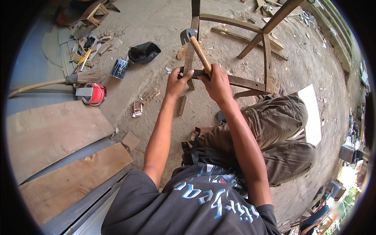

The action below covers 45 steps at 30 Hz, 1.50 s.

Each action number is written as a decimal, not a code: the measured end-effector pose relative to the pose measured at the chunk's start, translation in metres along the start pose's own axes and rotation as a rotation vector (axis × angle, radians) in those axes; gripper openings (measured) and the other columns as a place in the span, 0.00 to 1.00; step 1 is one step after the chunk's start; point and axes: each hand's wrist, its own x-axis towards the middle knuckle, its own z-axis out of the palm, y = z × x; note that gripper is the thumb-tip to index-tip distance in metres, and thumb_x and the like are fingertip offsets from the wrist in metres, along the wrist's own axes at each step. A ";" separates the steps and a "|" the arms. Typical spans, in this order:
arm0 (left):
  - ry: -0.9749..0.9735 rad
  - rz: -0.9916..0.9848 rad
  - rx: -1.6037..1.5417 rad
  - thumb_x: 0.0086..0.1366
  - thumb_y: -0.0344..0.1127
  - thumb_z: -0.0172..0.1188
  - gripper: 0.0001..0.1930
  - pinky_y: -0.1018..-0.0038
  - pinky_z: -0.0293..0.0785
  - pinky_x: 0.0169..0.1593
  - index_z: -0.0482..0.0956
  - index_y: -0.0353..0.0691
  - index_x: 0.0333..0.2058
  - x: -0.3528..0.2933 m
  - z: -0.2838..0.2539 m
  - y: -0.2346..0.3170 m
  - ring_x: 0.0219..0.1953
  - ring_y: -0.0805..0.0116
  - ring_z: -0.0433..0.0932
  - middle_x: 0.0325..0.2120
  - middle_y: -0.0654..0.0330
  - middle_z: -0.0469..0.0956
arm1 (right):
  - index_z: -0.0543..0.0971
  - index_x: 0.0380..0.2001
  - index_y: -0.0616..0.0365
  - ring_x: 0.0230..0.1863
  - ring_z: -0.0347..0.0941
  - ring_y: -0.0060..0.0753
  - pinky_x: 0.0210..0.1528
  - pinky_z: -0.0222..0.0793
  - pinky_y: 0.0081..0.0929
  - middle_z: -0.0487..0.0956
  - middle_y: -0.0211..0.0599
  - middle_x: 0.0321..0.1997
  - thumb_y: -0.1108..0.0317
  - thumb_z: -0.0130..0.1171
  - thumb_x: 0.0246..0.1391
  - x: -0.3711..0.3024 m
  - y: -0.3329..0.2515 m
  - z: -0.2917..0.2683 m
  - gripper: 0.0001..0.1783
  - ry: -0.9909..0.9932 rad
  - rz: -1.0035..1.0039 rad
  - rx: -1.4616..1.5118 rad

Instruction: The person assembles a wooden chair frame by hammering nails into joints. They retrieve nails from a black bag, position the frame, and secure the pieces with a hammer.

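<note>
My right hand (218, 84) is closed round the lower handle of a hammer (201, 55). The tool slants up and left, its metal head beside an upright leg of a wooden chair frame (246, 83). My left hand (179, 83) is closed on a short dark piece (199, 73) lying along the frame's near rail by that leg. The thumb and fingertips of my right hand also touch this piece. What it is made of I cannot tell, and my fingers hide its ends.
Left of the frame lie a black bag (144, 53), a dark tin (119, 69), a red bucket (94, 94) and a broom (70, 79). Large boards (58, 133) cover the lower left. Wood scraps (150, 96) lie on the floor. A white panel (312, 115) stands beyond my knees.
</note>
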 end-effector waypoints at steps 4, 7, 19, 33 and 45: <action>0.001 0.042 0.037 0.60 0.50 0.65 0.22 0.78 0.65 0.37 0.79 0.35 0.41 0.001 0.005 -0.004 0.32 0.78 0.70 0.31 0.66 0.77 | 0.69 0.34 0.63 0.36 0.73 0.62 0.36 0.67 0.47 0.75 0.55 0.32 0.66 0.71 0.46 -0.003 0.005 -0.001 0.21 0.035 -0.031 -0.012; -0.009 0.008 0.049 0.59 0.50 0.65 0.23 0.75 0.71 0.42 0.80 0.32 0.40 0.003 0.003 -0.005 0.35 0.72 0.76 0.31 0.59 0.80 | 0.67 0.32 0.65 0.39 0.69 0.68 0.44 0.63 0.52 0.74 0.61 0.32 0.69 0.66 0.49 -0.002 0.007 -0.012 0.17 0.022 -0.029 0.093; 0.018 0.750 0.275 0.60 0.44 0.66 0.15 0.73 0.73 0.42 0.81 0.39 0.39 0.002 0.123 0.087 0.38 0.67 0.76 0.36 0.57 0.77 | 0.66 0.38 0.69 0.33 0.82 0.34 0.28 0.81 0.24 0.78 0.52 0.44 0.74 0.55 0.61 -0.034 0.011 -0.213 0.10 0.464 0.409 0.520; -0.499 0.724 0.895 0.60 0.55 0.62 0.41 0.72 0.76 0.41 0.61 0.33 0.62 0.024 0.231 0.102 0.37 0.63 0.79 0.41 0.54 0.78 | 0.70 0.38 0.66 0.19 0.65 0.13 0.19 0.64 0.13 0.82 0.42 0.39 0.69 0.54 0.63 -0.084 0.077 -0.220 0.09 0.617 0.634 0.693; -0.479 0.175 -0.246 0.69 0.27 0.50 0.15 0.77 0.75 0.45 0.71 0.31 0.53 0.014 0.257 0.090 0.38 0.71 0.79 0.40 0.55 0.81 | 0.68 0.37 0.66 0.18 0.66 0.16 0.18 0.64 0.18 0.81 0.38 0.30 0.71 0.56 0.61 -0.096 0.080 -0.223 0.09 0.695 0.608 0.901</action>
